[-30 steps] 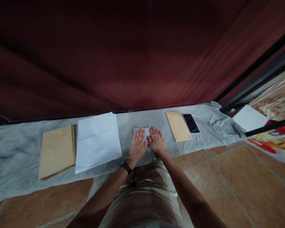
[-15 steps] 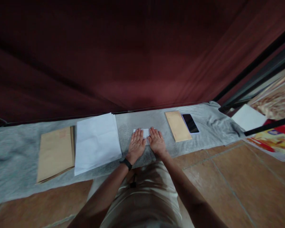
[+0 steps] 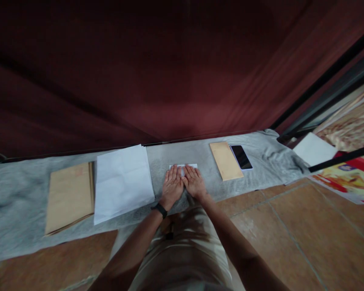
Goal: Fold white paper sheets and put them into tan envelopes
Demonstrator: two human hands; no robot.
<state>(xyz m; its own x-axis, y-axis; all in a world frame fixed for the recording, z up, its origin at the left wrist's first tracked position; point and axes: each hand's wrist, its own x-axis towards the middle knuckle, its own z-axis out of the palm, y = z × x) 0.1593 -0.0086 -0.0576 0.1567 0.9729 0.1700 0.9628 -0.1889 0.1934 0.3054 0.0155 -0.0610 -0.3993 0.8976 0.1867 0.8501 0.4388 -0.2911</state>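
Observation:
A small piece of folded white paper [image 3: 194,165] lies on the grey cloth, mostly covered by my two hands. My left hand [image 3: 172,188] rests flat on its left part, fingers stretched out and pointing away from me. Beside it, my right hand [image 3: 194,182] lies flat on the right part, its fingers also extended. The two thumbs meet or nearly meet over the middle of the paper. How the covered part is folded cannot be seen.
Left of my hands are a stack of large white sheets [image 3: 121,184] and several brown envelopes [image 3: 69,194]. To the right lie one brown envelope [image 3: 226,161] and a phone [image 3: 241,157]. Behind the grey cloth [image 3: 182,149] hangs a dark red curtain [image 3: 170,81].
My right hand has slid left over the paper, closer to my left hand. The paper's upper right corner now shows beyond the fingers. The view has shifted slightly.

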